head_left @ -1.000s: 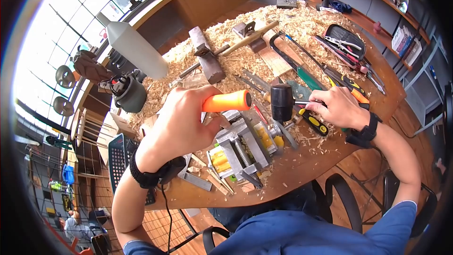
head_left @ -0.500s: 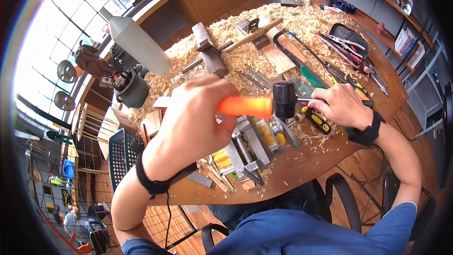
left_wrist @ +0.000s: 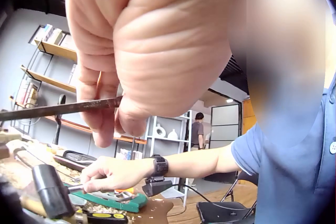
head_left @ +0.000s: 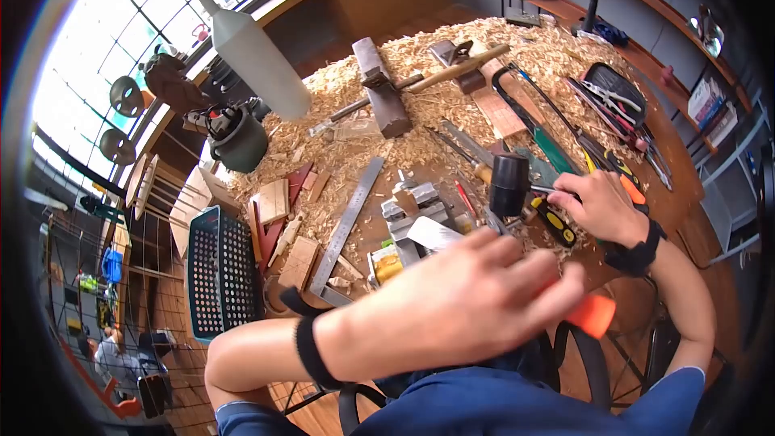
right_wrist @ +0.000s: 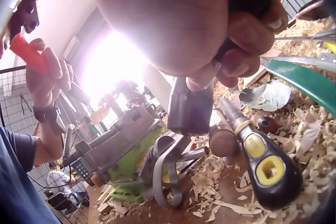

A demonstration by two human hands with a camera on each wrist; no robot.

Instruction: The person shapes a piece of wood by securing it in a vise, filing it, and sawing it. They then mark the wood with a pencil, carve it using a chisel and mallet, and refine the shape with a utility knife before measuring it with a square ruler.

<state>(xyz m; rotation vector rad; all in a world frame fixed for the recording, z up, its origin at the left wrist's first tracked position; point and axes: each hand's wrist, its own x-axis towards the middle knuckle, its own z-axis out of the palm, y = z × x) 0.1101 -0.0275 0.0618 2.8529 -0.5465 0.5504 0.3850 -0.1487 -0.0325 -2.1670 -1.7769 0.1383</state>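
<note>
My left hand (head_left: pixel 460 303) grips an orange-handled chisel (head_left: pixel 593 316), its handle end pointing right toward my right forearm. In the left wrist view the chisel's dark blade (left_wrist: pixel 63 109) runs out to the left from the palm. Below and behind that hand stands a bench vise (head_left: pixel 420 206) on a yellow and green base, partly hidden in the head view. A small wood block (head_left: pixel 406 202) sits at its top. My right hand (head_left: pixel 605 206) holds the metal handle of a rubber mallet (head_left: pixel 510 186), whose black head is beside the vise.
Wood shavings (head_left: pixel 323 89) cover much of the table. A steel ruler (head_left: pixel 347 226) and wood pieces (head_left: pixel 299 262) lie left of the vise. Beyond are hand planes (head_left: pixel 381 89), a white bottle (head_left: pixel 258 60) and a hacksaw (head_left: pixel 553 149). A perforated basket (head_left: pixel 226 274) stands at the left edge.
My left hand has swung right and toward my body with the orange-handled chisel, uncovering the ruler and wood pieces. The right hand keeps its hold on the mallet. The head view has shifted slightly.
</note>
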